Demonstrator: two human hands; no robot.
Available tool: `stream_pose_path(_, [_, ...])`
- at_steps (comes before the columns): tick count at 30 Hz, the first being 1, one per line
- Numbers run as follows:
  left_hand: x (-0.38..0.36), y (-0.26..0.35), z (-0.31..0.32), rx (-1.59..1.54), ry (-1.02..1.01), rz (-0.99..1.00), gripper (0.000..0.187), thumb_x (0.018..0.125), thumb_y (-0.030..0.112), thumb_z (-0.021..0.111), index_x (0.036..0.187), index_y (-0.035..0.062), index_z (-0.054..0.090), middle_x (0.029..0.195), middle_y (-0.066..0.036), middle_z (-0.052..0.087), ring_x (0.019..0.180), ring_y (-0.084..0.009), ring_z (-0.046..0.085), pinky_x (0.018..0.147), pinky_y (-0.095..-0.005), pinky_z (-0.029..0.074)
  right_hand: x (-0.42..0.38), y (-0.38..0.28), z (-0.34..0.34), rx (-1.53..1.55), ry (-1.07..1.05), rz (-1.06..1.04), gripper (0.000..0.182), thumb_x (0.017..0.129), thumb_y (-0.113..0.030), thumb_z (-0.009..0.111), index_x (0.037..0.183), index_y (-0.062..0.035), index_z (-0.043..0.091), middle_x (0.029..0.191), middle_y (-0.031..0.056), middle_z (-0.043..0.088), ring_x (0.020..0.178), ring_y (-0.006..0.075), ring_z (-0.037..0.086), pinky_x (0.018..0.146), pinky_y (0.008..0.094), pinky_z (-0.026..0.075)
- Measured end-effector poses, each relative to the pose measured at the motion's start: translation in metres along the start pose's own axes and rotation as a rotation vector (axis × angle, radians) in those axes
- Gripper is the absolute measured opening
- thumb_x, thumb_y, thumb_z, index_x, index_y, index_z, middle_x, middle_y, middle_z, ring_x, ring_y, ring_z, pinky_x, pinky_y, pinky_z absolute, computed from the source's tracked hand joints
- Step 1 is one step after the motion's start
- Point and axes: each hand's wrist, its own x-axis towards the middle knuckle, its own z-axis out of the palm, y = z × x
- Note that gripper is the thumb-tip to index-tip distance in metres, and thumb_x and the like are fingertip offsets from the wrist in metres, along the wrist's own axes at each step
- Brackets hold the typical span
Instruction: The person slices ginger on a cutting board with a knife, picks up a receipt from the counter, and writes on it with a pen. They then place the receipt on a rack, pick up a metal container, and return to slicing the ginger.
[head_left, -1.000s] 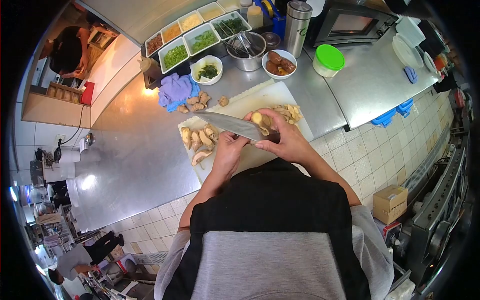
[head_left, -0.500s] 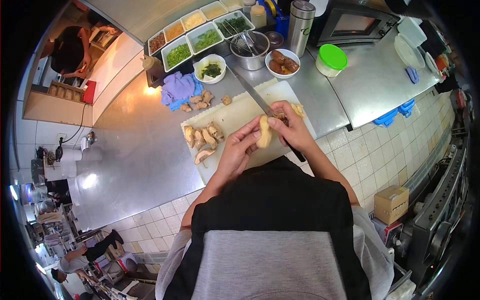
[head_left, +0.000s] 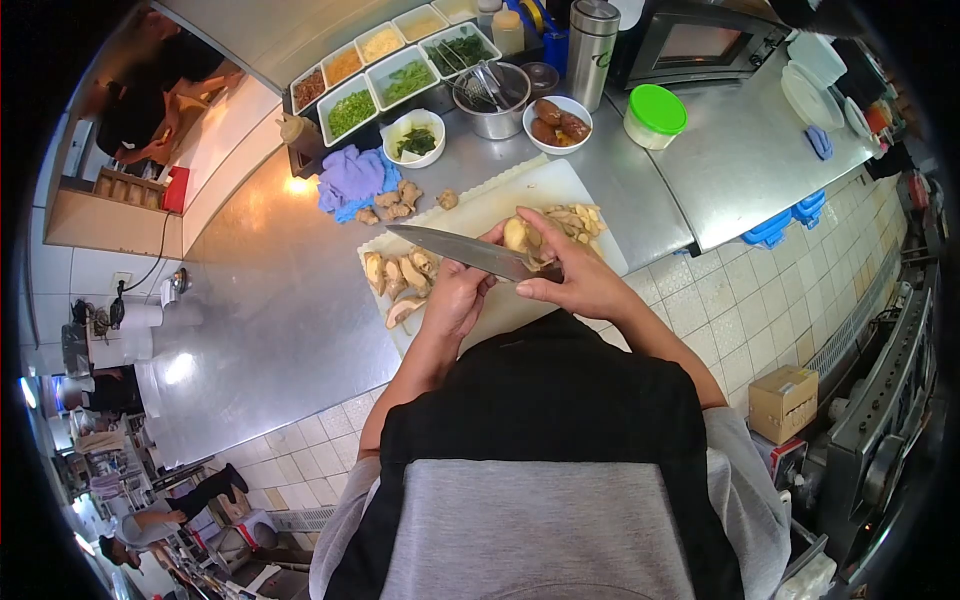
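My right hand point(head_left: 585, 283) is closed on a large kitchen knife point(head_left: 455, 248); its blade points left across the front of my left hand, and its handle is hidden. My left hand point(head_left: 462, 298) is closed on a piece of ginger point(head_left: 517, 236), partly hidden by the blade and my right fingers. Beneath both hands lies a pale cutting board point(head_left: 500, 325). On its left side are several brown-edged pieces of ginger point(head_left: 405, 276). Paler, peeled-looking ginger point(head_left: 578, 219) is heaped at the right end, with peelings close to my right fingers.
Knobbly ginger roots point(head_left: 397, 202) and a purple cloth point(head_left: 352, 174) lie beyond the board. Behind stand a bowl of greens point(head_left: 415, 138), a metal pot point(head_left: 495, 118), a bowl of brown items point(head_left: 557, 125) and a green-lidded tub point(head_left: 656, 115). People are at left.
The knife has swung from pointing away from me to lying leftward across my left hand. The ginger has moved slightly away from me, and my right hand has rotated.
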Motion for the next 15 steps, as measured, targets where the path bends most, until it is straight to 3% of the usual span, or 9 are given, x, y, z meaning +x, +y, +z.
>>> stream_pose_path(3, [-0.003, 0.006, 0.004, 0.093, -0.017, 0.016, 0.041, 0.089, 0.002, 0.056, 0.13, 0.0004, 0.053, 0.111, -0.002, 0.062, 0.089, -0.0066, 0.058, 0.071, -0.0186, 0.043, -0.002, -0.006, -0.002, 0.008, -0.017, -0.01, 0.086, 0.077, -0.029, 0.077, 0.147, -0.0183, 0.028, 0.098, 0.0127, 0.051, 0.09, 0.0228, 0.053, 0.08, 0.0335, 0.045])
stream_pose_path(6, [-0.002, 0.005, -0.002, 0.079, -0.007, -0.017, 0.04, 0.089, 0.002, 0.056, 0.129, 0.0019, 0.054, 0.112, -0.003, 0.062, 0.091, -0.0078, 0.059, 0.074, -0.0203, 0.045, 0.0, 0.001, -0.002, -0.066, -0.027, -0.011, 0.087, 0.078, -0.044, 0.074, 0.145, -0.0135, 0.027, 0.112, 0.0248, 0.056, 0.1, 0.0338, 0.058, 0.085, 0.041, 0.046])
stream_pose_path(9, [-0.006, 0.008, 0.005, 0.018, 0.015, -0.016, 0.038, 0.091, 0.002, 0.054, 0.128, -0.0001, 0.054, 0.113, -0.004, 0.063, 0.093, -0.0097, 0.06, 0.078, -0.0227, 0.048, -0.002, -0.004, -0.001, -0.083, -0.002, -0.05, 0.084, 0.078, -0.041, 0.074, 0.143, -0.0114, 0.029, 0.118, 0.024, 0.056, 0.105, 0.0343, 0.057, 0.088, 0.0409, 0.046])
stream_pose_path(12, [-0.004, -0.003, -0.001, -0.09, -0.044, 0.014, 0.036, 0.091, 0.001, 0.052, 0.127, -0.0047, 0.05, 0.123, -0.012, 0.059, 0.103, -0.0181, 0.062, 0.085, -0.0312, 0.053, 0.002, 0.008, 0.003, -0.14, 0.068, -0.17, 0.083, 0.079, -0.039, 0.073, 0.142, -0.0101, 0.029, 0.123, 0.0232, 0.054, 0.109, 0.0351, 0.056, 0.09, 0.0405, 0.046])
stream_pose_path(15, [-0.006, -0.004, 0.004, -0.118, -0.023, 0.035, 0.033, 0.091, -0.001, 0.05, 0.124, -0.0062, 0.05, 0.119, -0.013, 0.061, 0.1, -0.0192, 0.062, 0.082, -0.031, 0.054, 0.0, 0.007, 0.003, -0.137, 0.077, -0.157, 0.08, 0.079, -0.037, 0.073, 0.141, -0.0107, 0.031, 0.125, 0.0229, 0.053, 0.111, 0.035, 0.056, 0.091, 0.0401, 0.046])
